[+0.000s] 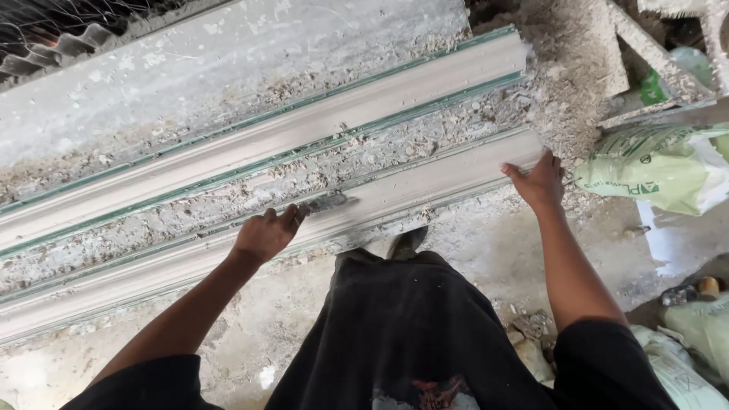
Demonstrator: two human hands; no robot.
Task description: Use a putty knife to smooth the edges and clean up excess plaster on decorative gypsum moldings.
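Your left hand (264, 234) is closed around a small flat metal scraper blade (328, 203), pressed on the nearer long pale plaster moulding strip (228, 247). Your right hand (541, 181) rests on that strip's right end, fingers spread, gripping nothing. A green printed sack (661, 171) lies just beyond.

My left hand (263, 234) hides the handle of the scraper blade (328, 203); both moulded strips (190, 254) run off the left edge; my foot (406, 243) is mostly hidden by my dark clothing (410, 334)
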